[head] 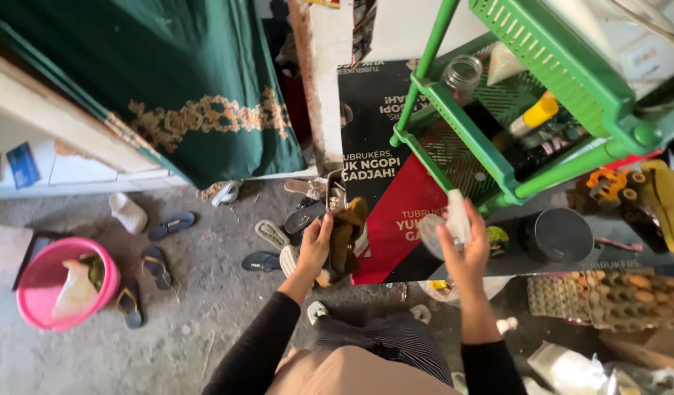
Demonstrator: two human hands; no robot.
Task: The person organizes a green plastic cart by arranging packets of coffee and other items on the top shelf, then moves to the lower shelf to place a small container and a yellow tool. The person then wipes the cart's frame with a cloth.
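Observation:
My left hand (315,245) grips a crumpled brown cloth (344,238) that hangs down past the palm. A small white bottle (455,218) with a pale, rounded body is in my right hand (465,252), raised just below the green plastic shelf rack (454,117). Both hands are held out in front of me, roughly level, a short gap between them. Black sleeves cover both forearms.
The rack holds a glass jar (461,73), a yellow-capped bottle (536,113) and dark bottles. A black and red banner (384,146) lies below. Sandals (170,224) lie scattered on the concrete floor, a pink bucket (66,281) at left, egg trays (608,296) at right, a green curtain (169,80) above.

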